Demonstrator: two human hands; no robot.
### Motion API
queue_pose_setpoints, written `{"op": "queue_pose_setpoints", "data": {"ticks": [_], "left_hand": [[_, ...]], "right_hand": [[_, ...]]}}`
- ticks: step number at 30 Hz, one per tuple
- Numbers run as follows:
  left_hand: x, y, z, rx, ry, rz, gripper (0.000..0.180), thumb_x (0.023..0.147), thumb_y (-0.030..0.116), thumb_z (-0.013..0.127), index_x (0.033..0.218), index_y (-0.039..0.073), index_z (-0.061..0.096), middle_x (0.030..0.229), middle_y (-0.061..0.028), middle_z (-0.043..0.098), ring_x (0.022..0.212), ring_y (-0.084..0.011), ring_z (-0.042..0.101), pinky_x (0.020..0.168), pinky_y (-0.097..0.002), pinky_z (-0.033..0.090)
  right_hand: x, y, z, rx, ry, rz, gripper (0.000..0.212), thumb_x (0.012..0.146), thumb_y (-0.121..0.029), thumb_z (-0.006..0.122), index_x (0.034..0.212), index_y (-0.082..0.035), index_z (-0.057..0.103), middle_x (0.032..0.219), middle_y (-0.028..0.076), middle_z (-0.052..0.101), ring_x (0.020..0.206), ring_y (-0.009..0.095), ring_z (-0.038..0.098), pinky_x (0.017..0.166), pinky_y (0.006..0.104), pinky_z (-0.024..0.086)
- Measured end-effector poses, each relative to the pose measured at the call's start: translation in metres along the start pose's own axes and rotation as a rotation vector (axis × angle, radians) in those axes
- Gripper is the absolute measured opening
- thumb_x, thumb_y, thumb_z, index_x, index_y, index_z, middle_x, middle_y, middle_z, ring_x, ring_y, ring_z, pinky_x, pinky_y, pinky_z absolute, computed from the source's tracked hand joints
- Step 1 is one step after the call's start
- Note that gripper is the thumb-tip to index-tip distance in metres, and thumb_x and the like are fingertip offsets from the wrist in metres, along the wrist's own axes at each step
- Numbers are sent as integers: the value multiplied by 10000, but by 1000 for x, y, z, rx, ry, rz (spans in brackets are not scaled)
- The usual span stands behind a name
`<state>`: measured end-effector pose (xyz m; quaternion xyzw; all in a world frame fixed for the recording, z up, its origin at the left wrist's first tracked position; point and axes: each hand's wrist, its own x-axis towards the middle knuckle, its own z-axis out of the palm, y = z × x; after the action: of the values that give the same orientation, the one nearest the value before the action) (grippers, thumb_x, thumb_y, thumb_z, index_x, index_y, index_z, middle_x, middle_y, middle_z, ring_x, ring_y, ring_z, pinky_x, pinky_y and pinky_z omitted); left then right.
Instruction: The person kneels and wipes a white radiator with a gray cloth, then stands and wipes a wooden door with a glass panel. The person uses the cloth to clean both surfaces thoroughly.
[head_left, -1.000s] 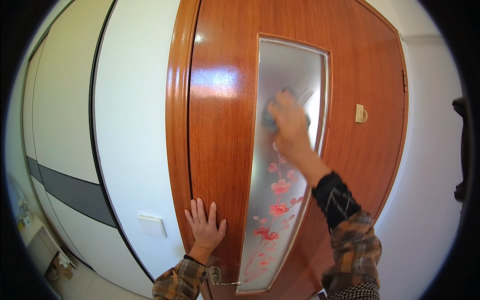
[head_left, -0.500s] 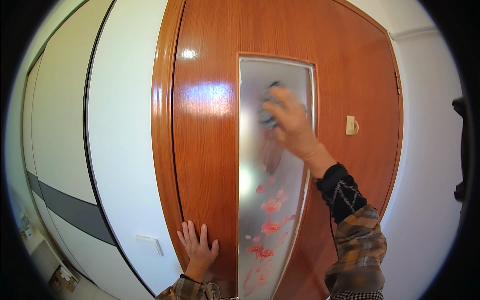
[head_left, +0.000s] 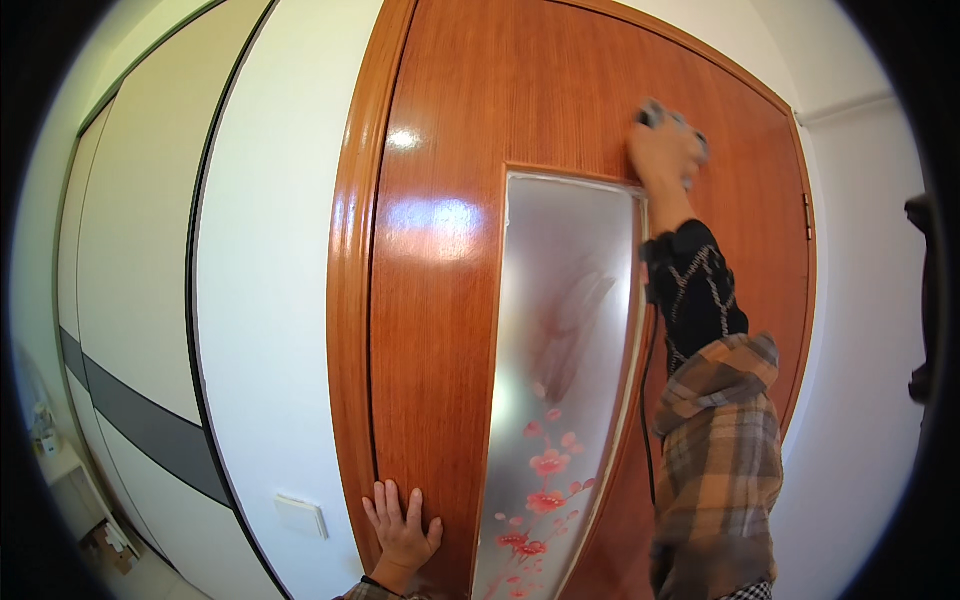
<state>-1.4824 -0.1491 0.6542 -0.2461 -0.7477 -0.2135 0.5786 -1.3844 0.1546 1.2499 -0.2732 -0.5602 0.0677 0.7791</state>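
Observation:
High on the brown wooden door (head_left: 435, 340), my right hand (head_left: 664, 158) is closed round a bunched grey cloth (head_left: 652, 110), pressed to the wood above the right corner of the glass. The cloth is slightly blurred. My left hand (head_left: 403, 532) lies flat on the door's lower left part, fingers spread, holding nothing. Between the hands runs a tall frosted glass panel (head_left: 550, 270) with a pale edge. Smear marks show on its middle, above painted pink flowers (head_left: 548, 462). My right sleeve covers part of the door's right side.
A brown door frame (head_left: 352, 250) borders the door on the left. Beside it, a white switch plate (head_left: 300, 516) sits on the wall. Further left stands a pale panelled cupboard (head_left: 140, 250) with a grey band. A dark cable (head_left: 649, 420) hangs by my right arm.
My right hand has moved up and right with the cloth, off the glass onto the wood. My left hand stays on the door. The view has shifted upward.

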Motion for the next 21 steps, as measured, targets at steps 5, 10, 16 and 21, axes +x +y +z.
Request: {"op": "queue_pose_setpoints", "data": {"ticks": [5,10,16,21], "left_hand": [[2,1,-3,-11,-14,-3,598,991,430,510,1441,37,494,1596,-339,306,1496,-548,251,1190,-719,139],[2,0,-1,-13,-5,11,615,989,440,530,1449,33,494,1600,-335,304,1499,-541,252,1182,-726,154],[1,0,1,-14,-4,-1,573,953,443,602,1387,70,593,1573,-327,362,1492,-520,284,1196,-706,130],[3,2,-2,-25,-1,1,576,961,446,594,1397,70,589,1576,-330,359,1497,-512,283,1205,-692,121]], "right_hand": [[-56,-73,14,319,-23,-894,461,884,-204,585,1336,-185,674,1488,163,535,1365,401,490,1154,503,396],[-32,-34,5,250,-94,-808,552,886,-125,593,1430,-212,610,1511,225,486,1403,408,443,1150,483,410],[-34,-56,-5,109,-162,-270,539,916,-226,656,1449,-239,578,1541,190,427,1405,427,439,1093,585,438],[-156,-111,-23,388,-192,-1078,588,869,-57,645,1448,-134,584,1581,232,416,1488,436,352,1196,543,319]]}}
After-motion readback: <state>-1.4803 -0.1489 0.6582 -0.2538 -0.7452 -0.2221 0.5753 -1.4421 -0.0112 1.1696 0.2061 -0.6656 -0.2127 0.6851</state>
